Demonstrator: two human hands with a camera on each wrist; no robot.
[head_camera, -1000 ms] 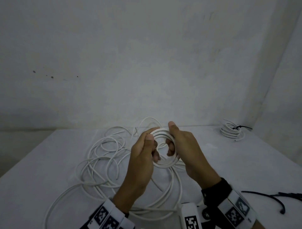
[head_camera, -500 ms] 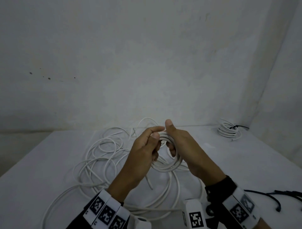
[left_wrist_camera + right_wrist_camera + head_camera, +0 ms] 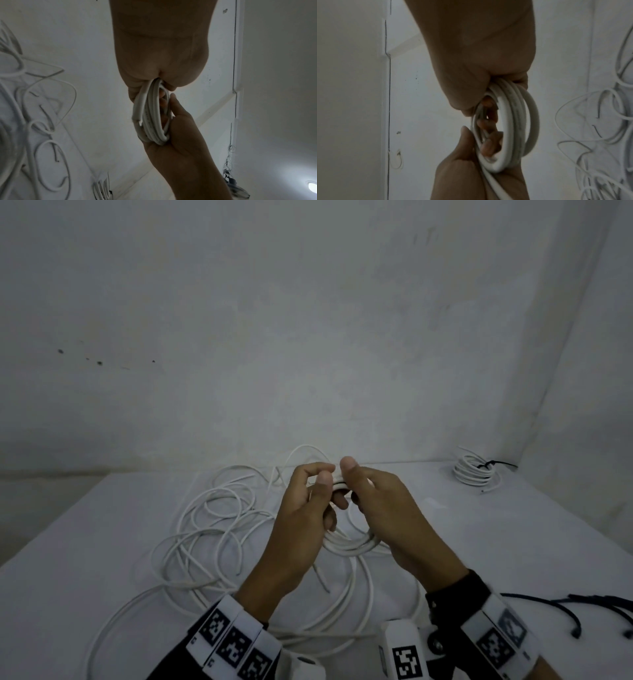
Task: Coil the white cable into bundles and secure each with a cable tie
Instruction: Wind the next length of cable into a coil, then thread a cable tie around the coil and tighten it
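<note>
Both hands hold a small coil of white cable (image 3: 352,544) above the table (image 3: 85,577). My left hand (image 3: 325,474) pinches the coil's top between thumb and forefinger. Beside it, my right hand (image 3: 349,481) grips the same rim, thumb on top and fingers curled through the ring. In the left wrist view the coil (image 3: 150,115) hangs from the left hand (image 3: 159,83), with the right hand (image 3: 180,148) below it. The right wrist view shows the coil (image 3: 513,121) edge-on under the right hand (image 3: 496,83). Loose white cable (image 3: 205,525) trails from the coil over the table.
A finished white bundle (image 3: 474,474) bound with a black tie lies at the table's back right corner. Black cable ties (image 3: 582,607) lie at the right edge near my right wrist. A wall stands close behind the table.
The two hands have drawn together at the coil's top. The coil has tipped from facing me as an open ring to nearly edge-on behind the hands.
</note>
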